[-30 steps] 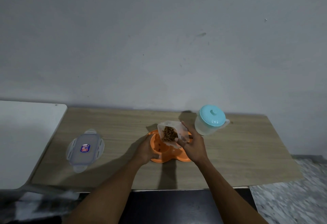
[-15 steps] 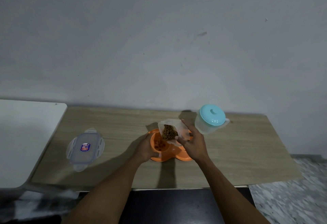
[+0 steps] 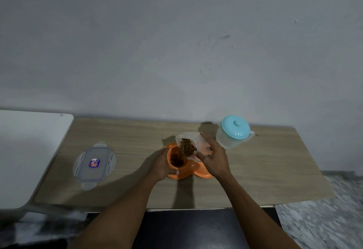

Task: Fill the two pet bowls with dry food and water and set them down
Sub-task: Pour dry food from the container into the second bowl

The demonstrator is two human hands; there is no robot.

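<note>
The orange double bowl (image 3: 200, 173) sits in the middle of the wooden table (image 3: 265, 170), a little nearer my edge than the wall. Its left well holds a dark heap of dry food (image 3: 176, 161); the right well is mostly hidden behind my right hand, so I cannot tell what is in it.

My left hand (image 3: 162, 165) grips the bowl's left rim, fingers curled round the outer side and the thumb lying on the near edge. My right hand (image 3: 216, 160) holds a clear container (image 3: 198, 142) just above the bowl, with fingers wrapped round its far and right sides. The container is tipped to the left and down, its open mouth over the left well, and brown kibble is piled against the low side of it and spilling out towards the well.

Just right of the container and further back stands a pale, translucent jug (image 3: 227, 140) with a teal lid (image 3: 234, 126), upright, its spout pointing right. It is apart from the bowl.

Well off to the left, a clear clip-on container lid (image 3: 94, 165) with a small label lies flat on the table. Beyond the table's left end is a white surface (image 3: 29, 150). A plain grey wall (image 3: 176, 52) runs behind, and speckled floor (image 3: 324, 219) shows at the near right.
</note>
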